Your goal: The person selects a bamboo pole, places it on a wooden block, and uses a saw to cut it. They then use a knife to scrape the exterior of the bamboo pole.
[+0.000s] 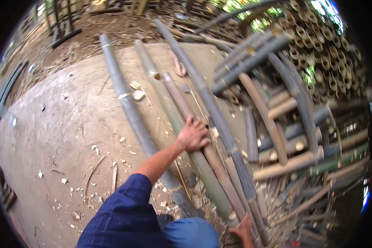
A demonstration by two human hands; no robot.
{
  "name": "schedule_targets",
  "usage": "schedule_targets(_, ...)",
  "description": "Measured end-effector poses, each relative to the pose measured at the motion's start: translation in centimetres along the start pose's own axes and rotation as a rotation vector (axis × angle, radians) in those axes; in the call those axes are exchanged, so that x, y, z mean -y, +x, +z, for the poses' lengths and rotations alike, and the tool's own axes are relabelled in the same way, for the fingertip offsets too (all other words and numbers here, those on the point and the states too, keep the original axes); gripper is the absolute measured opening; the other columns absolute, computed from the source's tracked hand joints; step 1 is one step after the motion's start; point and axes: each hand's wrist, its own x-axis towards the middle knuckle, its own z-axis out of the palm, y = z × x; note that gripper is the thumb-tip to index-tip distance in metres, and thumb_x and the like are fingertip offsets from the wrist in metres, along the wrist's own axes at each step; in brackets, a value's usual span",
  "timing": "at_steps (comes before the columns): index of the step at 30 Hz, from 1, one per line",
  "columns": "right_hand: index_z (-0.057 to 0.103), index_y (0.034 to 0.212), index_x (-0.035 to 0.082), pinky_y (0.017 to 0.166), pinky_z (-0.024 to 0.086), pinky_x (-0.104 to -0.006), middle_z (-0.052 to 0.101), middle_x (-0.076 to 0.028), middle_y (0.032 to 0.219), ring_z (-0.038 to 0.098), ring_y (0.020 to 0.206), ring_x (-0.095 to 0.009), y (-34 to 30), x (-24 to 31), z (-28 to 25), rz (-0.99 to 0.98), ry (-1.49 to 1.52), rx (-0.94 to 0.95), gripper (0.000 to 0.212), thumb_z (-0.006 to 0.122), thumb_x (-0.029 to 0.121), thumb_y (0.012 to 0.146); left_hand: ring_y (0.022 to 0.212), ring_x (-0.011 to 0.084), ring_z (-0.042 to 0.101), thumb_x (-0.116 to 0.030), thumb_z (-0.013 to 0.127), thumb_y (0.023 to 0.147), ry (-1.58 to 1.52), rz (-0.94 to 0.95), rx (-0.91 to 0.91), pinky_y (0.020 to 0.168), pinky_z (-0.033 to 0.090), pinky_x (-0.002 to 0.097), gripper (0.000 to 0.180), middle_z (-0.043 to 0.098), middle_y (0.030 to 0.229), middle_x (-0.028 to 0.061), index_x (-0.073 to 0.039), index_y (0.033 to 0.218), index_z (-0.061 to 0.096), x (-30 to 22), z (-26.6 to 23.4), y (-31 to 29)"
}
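Hands (194,134): two. Long grey poles (134,117) on slab (49,136): two. Green pole (211,180) between: one. Stacked bamboo tubes (318,45): dozens.

pale floor (41,136), sunlit greenery (261,24)

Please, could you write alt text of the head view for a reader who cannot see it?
A person's left hand rests on a brown pole beside a greenish pole, the right hand at the brown pole's near end. Grey poles flank them on ground scattered with pale chips. Cut bamboo is stacked at upper right.
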Motion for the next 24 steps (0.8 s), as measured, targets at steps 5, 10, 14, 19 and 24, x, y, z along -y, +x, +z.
schedule_targets(5,0.014,0.155,-0.007,0.119,0.026,-0.0585,0.038,-0.033,0.149,0.035,0.14,-0.052,2.6,-3.2,2.8,-0.153,-0.097,-0.035,0.153,0.103,0.042,0.04,0.14,0.0307,0.043,-0.057,0.042,0.102,-0.096,0.01,-0.152,0.125,0.011,0.0634,0.057,0.057,0.125,0.0134,-0.007,0.121,0.063,1.8,0.0,-2.1)
schedule_targets(10,0.012,0.156,-0.007,0.12,0.025,-0.0586,0.036,-0.033,0.151,0.033,0.143,-0.051,2.4,-3.2,3.6,-0.117,-0.113,-0.039,0.156,0.102,0.043,0.039,0.138,0.0325,0.044,-0.055,0.049,0.099,-0.159,0.034,-0.16,0.126,0.013,0.0622,0.057,0.058,0.122,0.0136,-0.005,0.122,0.064,1.6,0.1,-2.1)
schedule_targets(14,0.007,0.159,-0.008,0.122,0.02,-0.0582,0.031,-0.034,0.156,0.026,0.149,-0.05,1.9,-6.0,4.0,-0.143,-0.12,-0.05,0.161,0.102,0.045,0.04,0.132,0.0307,0.048,-0.053,0.053,0.096,-0.09,0.095,-0.298,0.121,0.017,0.0621,0.05,0.062,0.121,0.0128,-0.008,0.113,0.067,1.4,1.0,-0.7)
schedule_targets(19,0.012,0.16,-0.003,0.122,0.019,-0.0587,0.038,-0.031,0.15,0.03,0.145,-0.05,0.9,-2.3,1.8,-0.17,0.01,-0.087,0.156,0.102,0.04,0.039,0.133,0.0307,0.048,-0.049,0.059,0.095,-0.202,0.064,-0.069,0.119,0.016,0.0587,0.045,0.061,0.128,0.0131,-0.01,0.114,0.066,1.0,-0.2,-0.1)
schedule_targets(24,0.022,0.153,-0.003,0.116,0.02,-0.0698,0.038,-0.028,0.143,0.037,0.135,-0.05,1.0,0.2,0.0,-0.163,0.104,-0.164,0.144,0.102,0.035,0.039,0.129,0.0356,0.047,-0.053,0.058,0.096,-0.034,0.144,-0.367,0.117,0.018,0.0625,0.054,0.057,0.128,0.0154,-0.009,0.128,0.059,-4.1,2.2,0.2)
